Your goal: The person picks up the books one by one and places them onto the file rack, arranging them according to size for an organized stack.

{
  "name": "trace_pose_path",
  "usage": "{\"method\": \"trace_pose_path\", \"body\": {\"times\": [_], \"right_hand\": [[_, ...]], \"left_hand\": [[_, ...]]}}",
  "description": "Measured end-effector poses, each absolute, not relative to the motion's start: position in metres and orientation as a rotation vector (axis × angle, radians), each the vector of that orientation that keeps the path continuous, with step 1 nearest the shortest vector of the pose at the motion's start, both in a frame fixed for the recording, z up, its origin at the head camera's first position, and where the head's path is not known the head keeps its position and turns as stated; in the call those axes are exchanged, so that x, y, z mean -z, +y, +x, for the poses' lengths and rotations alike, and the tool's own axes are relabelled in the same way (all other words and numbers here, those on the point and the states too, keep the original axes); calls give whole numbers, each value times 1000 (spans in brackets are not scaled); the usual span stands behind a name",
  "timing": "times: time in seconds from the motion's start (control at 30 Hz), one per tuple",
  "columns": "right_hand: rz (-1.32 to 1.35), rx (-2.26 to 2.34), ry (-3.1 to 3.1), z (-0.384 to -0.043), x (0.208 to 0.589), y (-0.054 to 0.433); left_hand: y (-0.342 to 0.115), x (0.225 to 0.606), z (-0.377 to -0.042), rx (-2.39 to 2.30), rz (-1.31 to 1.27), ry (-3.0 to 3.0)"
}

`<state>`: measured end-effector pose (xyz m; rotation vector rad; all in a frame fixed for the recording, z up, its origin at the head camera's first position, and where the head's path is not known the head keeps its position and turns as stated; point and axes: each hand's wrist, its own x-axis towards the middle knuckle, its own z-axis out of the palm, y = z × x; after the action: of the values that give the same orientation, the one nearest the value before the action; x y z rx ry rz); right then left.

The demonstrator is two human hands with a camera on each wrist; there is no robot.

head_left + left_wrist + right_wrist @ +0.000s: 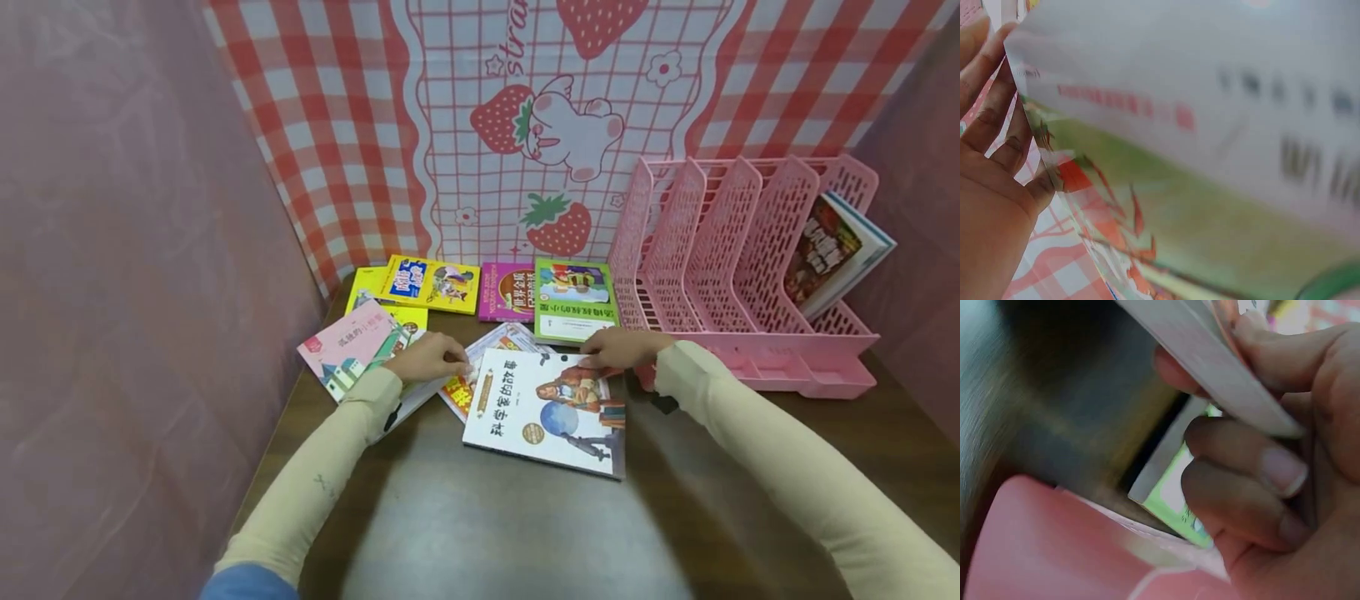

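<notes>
My right hand (622, 347) pinches the upper right edge of a white book (517, 417) with a scholar and globe on its cover. In the right wrist view, thumb and index clasp the book's edge (1222, 381), the other fingers curling below. My left hand (427, 357) is above a pink book (360, 333), its fingers loosely bent beside the white book's left edge. A cover with green and red art (1166, 181) fills much of the left wrist view and hides some fingertips. Under the white book lies another colourful book (457, 398).
A pink slotted file rack (750, 358) stands at right, with books (832, 250) leaning in its rightmost slot. Along the back lie yellow books (442, 283), a purple book (498, 292) and a green book (577, 296). A strawberry-print curtain (465, 167) hangs behind the wooden table (480, 533).
</notes>
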<state>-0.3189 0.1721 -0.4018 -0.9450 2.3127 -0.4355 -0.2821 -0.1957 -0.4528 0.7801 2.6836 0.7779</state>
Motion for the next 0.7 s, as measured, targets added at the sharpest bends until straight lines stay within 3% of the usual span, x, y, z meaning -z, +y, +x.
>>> {"method": "trace_pose_path", "body": {"times": [0.3,0.5,0.7], "right_hand": [[-660,1079,2295,-324,395,194],[-548,1419,2253,-320,405,183],[-540,1638,2243,-308,410,162]], "left_hand": [[-191,453,-280,-1105,407,2733],[-186,451,-280,-1673,80,2425],[-165,452,-273,-1880,194,2070]]}}
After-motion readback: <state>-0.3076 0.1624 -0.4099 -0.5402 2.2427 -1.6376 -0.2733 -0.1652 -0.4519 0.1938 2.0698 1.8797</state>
